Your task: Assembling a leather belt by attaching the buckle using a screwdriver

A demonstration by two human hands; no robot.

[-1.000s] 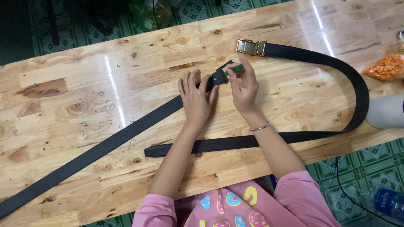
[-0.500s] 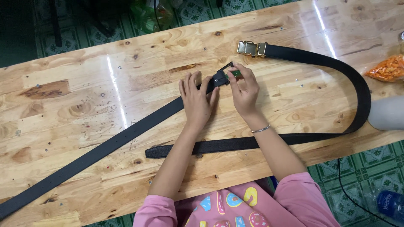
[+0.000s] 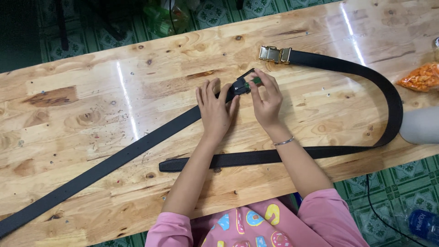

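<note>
Two black belts lie on the wooden desk (image 3: 68, 137). The left hand (image 3: 215, 107) presses flat on the straight belt (image 3: 114, 160) near its dark buckle (image 3: 240, 85) — the right hand's (image 3: 265, 98) grip pinches a small green tool (image 3: 256, 81) there. The looped belt (image 3: 366, 77) with its gold buckle (image 3: 274, 54) curves right.

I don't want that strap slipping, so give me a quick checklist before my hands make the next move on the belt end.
1. Left hand flat on the long black strap: ok.
2. Right hand pinching a small green piece at the strap's end: ok.
3. Piece fully seated: cannot tell.
4. Second belt with gold buckle lying apart from both hands: ok.
5. Orange snack bag off the straps: ok.
</note>
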